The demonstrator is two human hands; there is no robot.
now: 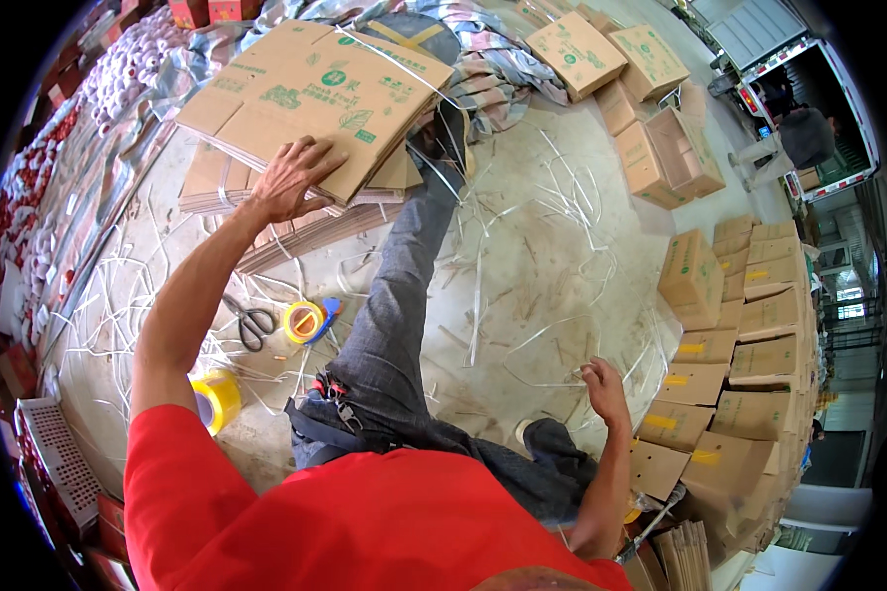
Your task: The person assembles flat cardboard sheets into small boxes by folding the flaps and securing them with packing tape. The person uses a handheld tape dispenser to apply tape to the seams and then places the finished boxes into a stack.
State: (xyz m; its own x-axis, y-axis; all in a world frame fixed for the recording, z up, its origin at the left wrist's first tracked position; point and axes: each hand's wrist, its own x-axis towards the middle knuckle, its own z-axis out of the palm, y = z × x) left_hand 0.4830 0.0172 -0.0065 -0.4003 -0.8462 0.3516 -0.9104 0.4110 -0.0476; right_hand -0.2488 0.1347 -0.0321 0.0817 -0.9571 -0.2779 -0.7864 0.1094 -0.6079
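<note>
On the floor (537, 286) ahead of me and to my left lies a flat cardboard stack (266, 84) with green print on its top sheet, raised on other folded boxes (217, 177). My left hand (294, 177) is spread over its near edge, fingers apart and pressed down on the top sheet, not closed round it. From that hand the stack stretches forward and to both sides; it lies crosswise, its near edge slanting down toward my left leg (389, 305). A white strap (392, 61) crosses its far right part, the side away from my left forearm.

My right hand (606, 391) is much the farther one, well apart from the cardboard, held low over the floor on my right with its fingers loosely bent; it shows too small for me to tell whether they pinch anything. Nearer my left side are scissors (251, 325), a blue tape cutter (325, 317) and a yellow tape roll (225, 396).
</note>
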